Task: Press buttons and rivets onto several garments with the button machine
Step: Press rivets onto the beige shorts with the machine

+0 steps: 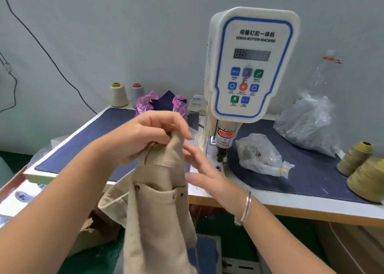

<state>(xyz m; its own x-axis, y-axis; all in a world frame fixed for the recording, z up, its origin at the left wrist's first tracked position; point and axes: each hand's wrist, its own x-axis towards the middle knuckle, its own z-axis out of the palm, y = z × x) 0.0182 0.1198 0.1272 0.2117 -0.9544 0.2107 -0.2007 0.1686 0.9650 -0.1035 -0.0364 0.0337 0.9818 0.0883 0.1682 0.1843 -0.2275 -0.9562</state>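
I see a tan garment (160, 190) hanging down, with small dark rivets. The white button machine (249, 65) stands behind it.

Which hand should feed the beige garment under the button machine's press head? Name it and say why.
Right. The right hand is open, holds nothing and hovers just beside the press head. The left hand grips the bunched top of the beige garment, holding it up.

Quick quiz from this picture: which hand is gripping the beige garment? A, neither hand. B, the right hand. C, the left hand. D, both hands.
C: the left hand has its fingers curled round the bunched top of the beige garment, while the right hand is beside it with fingers straight.
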